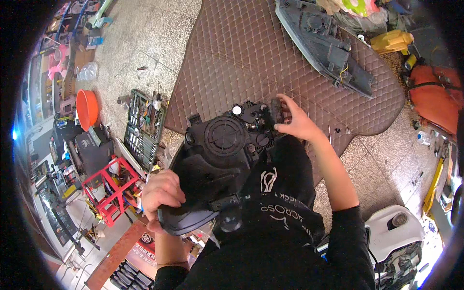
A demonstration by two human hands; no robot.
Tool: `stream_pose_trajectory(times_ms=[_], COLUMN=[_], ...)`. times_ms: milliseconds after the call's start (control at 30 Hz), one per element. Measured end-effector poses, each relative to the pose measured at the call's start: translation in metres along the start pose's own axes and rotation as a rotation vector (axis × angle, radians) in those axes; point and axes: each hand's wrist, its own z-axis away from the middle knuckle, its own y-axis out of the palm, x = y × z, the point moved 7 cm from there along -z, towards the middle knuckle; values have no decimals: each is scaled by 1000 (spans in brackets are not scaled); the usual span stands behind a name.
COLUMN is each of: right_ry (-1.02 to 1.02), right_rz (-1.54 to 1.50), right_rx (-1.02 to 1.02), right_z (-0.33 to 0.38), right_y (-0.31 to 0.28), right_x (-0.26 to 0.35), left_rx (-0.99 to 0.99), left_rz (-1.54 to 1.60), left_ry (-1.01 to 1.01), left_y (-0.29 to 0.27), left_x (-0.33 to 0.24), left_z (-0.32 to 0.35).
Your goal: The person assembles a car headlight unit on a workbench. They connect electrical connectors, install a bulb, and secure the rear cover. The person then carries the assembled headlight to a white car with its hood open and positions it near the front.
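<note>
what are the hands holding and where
Left hand grips the black plastic car headlight housing by its near lower edge; right hand pinches a small part at its far end.

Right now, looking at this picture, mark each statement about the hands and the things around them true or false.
1. The left hand grips the headlight at its lower edge. True.
2. The right hand rests on the orange bowl. False: it touches the headlight's top end.
3. A second headlight lies on the brown mat. True.
4. The tool tray sits on the mat. False: it is on the floor beside it.
</note>
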Motion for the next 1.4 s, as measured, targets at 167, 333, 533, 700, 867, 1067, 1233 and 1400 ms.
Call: stream_pose_trajectory(times_ms=[167, 333, 533, 700, 867, 1067, 1233, 1400], right_ry=[64, -8, 93, 172, -115, -33, 101, 209], right_rz=[120, -518, -1216, -785, 673, 788, 809, 795], right_rx=[-34, 227, 440, 183, -101, -54, 3, -12], right_z=[5, -7, -6, -9, -18, -35, -49, -48], right_y=[-18, -3, 10, 10, 18, 47, 50, 53], right_x=[-27, -10, 11, -8, 2, -11, -19, -24], left_rx=[36, 157, 70, 76, 70, 10, -12, -17], left_rz=[-47, -50, -77, -63, -86, -137, -127, -127], left_ry=[-22, 28, -10, -9, 6, -38, -33, -33], left_y=[11, 25, 31, 33, 35, 30, 31, 31], left_x=[-5, -10, -16, -18, -18, -19, -21, -21], left_z=[15, 14, 19, 25, 26, 23, 20, 22])
